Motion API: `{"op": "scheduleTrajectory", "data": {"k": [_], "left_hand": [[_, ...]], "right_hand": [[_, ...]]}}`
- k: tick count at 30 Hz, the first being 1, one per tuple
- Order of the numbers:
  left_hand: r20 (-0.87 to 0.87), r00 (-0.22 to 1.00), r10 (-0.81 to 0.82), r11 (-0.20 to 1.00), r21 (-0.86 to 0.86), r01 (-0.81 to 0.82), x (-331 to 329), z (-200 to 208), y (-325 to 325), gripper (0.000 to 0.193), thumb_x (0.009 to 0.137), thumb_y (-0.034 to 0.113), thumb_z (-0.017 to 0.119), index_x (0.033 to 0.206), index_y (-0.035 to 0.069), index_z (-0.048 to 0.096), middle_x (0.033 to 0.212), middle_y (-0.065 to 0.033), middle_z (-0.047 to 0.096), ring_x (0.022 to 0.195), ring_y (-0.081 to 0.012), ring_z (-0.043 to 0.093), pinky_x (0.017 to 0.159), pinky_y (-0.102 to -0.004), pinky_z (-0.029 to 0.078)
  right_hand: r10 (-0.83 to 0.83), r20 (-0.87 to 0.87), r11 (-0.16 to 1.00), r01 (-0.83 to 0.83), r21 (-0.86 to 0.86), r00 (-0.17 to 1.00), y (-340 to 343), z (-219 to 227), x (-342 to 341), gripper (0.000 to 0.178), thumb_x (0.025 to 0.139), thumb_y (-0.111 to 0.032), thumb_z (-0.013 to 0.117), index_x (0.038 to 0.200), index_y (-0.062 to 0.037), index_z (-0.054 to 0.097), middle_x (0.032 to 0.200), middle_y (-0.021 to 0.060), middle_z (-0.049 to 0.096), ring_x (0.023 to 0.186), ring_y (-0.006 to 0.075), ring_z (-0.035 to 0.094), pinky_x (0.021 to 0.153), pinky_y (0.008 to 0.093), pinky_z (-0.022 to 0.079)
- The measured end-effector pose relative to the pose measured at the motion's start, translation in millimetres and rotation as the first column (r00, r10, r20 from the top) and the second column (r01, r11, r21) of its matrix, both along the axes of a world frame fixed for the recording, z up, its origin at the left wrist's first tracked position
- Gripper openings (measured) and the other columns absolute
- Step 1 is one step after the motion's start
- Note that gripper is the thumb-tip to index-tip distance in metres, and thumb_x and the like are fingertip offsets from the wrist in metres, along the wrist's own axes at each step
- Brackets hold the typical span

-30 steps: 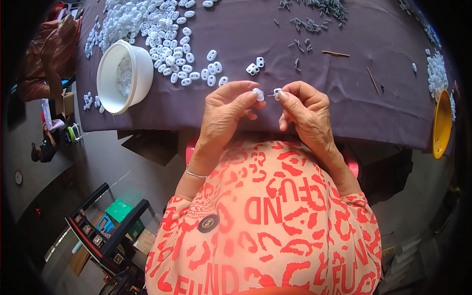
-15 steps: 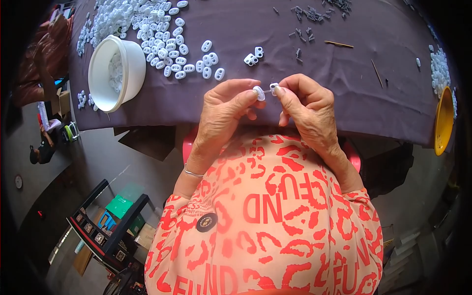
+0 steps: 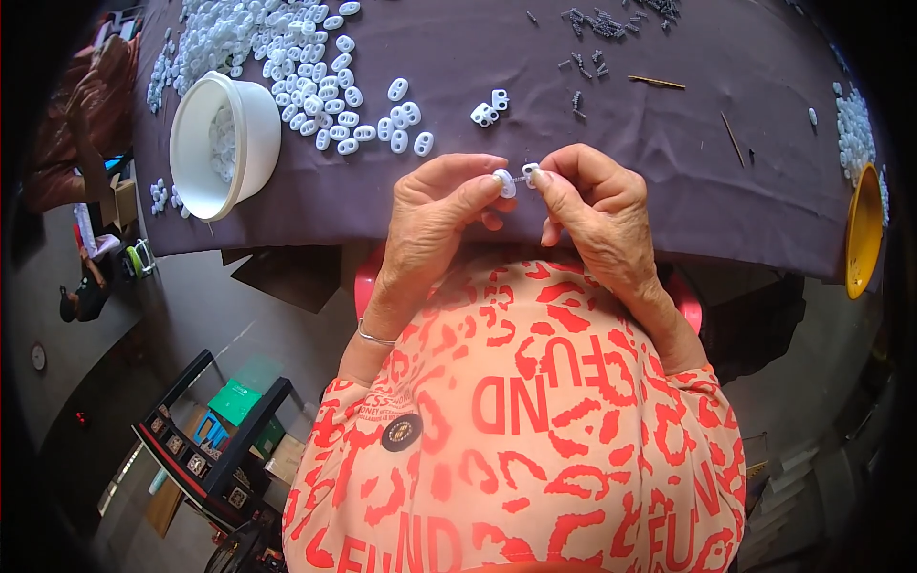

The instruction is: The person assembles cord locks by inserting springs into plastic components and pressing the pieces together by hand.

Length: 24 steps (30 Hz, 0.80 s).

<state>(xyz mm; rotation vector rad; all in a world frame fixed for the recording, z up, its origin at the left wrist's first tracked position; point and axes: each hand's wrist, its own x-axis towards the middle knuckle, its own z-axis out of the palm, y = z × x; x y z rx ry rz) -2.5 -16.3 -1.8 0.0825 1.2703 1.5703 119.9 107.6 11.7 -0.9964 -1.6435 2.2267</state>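
Note:
Just over the near table edge, my left hand (image 3: 432, 205) pinches a white oval cord-lock piece (image 3: 507, 184) between thumb and fingers. Facing it, my right hand (image 3: 604, 210) pinches a smaller white cord-lock piece (image 3: 530, 172) with a hole in it. A thin grey spring (image 3: 520, 179) bridges the short gap between the two pieces. Beyond my hands lies a small group of white cord locks (image 3: 485, 116). To their left, many loose white two-hole ovals (image 3: 330, 94) spread out from a larger heap.
A white tub (image 3: 260, 143) with white pieces leans at the left. Small grey springs (image 3: 600, 24) lie at the far side, near a gold-coloured rod (image 3: 656, 83) and a thin stick (image 3: 733, 138). At the right are more white pieces (image 3: 853, 129) and a yellow dish (image 3: 863, 234).
Both hands keep the same pinch, with the spring still between the two pieces. The view has shifted very slightly.

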Motion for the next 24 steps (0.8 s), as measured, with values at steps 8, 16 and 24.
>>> {"op": "scheduleTrajectory", "data": {"k": [8,16,24], "left_hand": [[-0.070,0.998,0.001,1.000,-0.014,-0.002,4.5,-0.8,-0.3,0.020,0.080,0.006,0.065,0.098,-0.002,0.062,0.086,-0.0098,0.065,0.075,-0.0150,0.063,0.062,-0.0237,0.050],[-0.111,0.994,-0.003,1.000,-0.028,0.000,5.1,-0.8,-0.7,0.018,0.080,0.005,0.065,0.096,-0.002,0.062,0.084,-0.0104,0.066,0.074,-0.0148,0.063,0.062,-0.0238,0.050],[-0.147,0.989,-0.001,0.999,-0.041,-0.005,5.4,-0.4,-1.7,0.018,0.079,0.004,0.066,0.095,-0.003,0.062,0.083,-0.0111,0.066,0.074,-0.0154,0.064,0.061,-0.0228,0.050]], "right_hand": [[0.033,0.045,0.996,-0.037,0.086,0.998,-0.7,1.1,2.2,0.011,0.087,-0.010,0.057,0.085,0.0007,0.058,0.067,-0.0020,0.055,0.050,0.0014,0.048,0.043,0.0151,0.039],[0.112,0.093,0.971,-0.129,0.202,0.989,3.3,-3.2,3.1,0.010,0.087,-0.010,0.058,0.085,-0.0002,0.058,0.065,-0.0031,0.053,0.050,0.0011,0.047,0.043,0.0150,0.039],[0.137,0.103,0.956,-0.158,0.246,0.985,-1.1,-4.4,1.3,0.011,0.087,-0.011,0.058,0.086,0.0001,0.058,0.065,-0.0032,0.053,0.051,0.0011,0.046,0.044,0.0158,0.039]]}}
